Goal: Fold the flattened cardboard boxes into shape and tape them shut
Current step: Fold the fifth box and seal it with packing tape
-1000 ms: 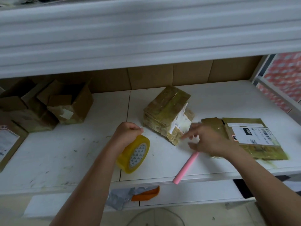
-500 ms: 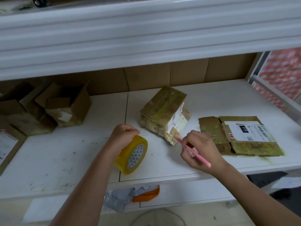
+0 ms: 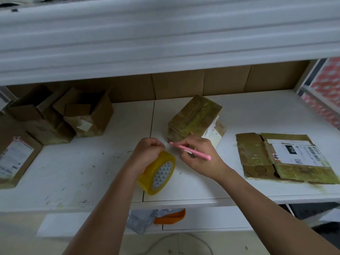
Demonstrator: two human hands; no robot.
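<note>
At the bottom centre of the frame, on a lower ledge, lie a crumpled grey bag [image 3: 140, 219] and an orange object [image 3: 172, 217]. Above them, at centre, the left hand [image 3: 148, 153] curls over the top of a yellow tape roll [image 3: 158, 174] standing on edge on the white table [image 3: 82, 173]. Just to its right, the right hand [image 3: 199, 156] pinches a pink cutter [image 3: 189, 150], its tip pointing left toward the left hand's knuckles; whether a strip of tape runs between them cannot be told. Directly behind the right hand stands a taped box [image 3: 195, 119], folded into shape, wrapped in yellowish tape, a white label on its right face. At the right of the frame a flattened box [image 3: 257, 157] with a shipping label [image 3: 295, 153] lies flat on the table, well apart from the hands. At the left edge sits a labelled carton [image 3: 15, 159]; farther back, upper left, open boxes [image 3: 81, 113] stand with flaps up. Brown cardboard sheets [image 3: 202, 83] line the back wall beneath a white upper shelf [image 3: 165, 43].
</note>
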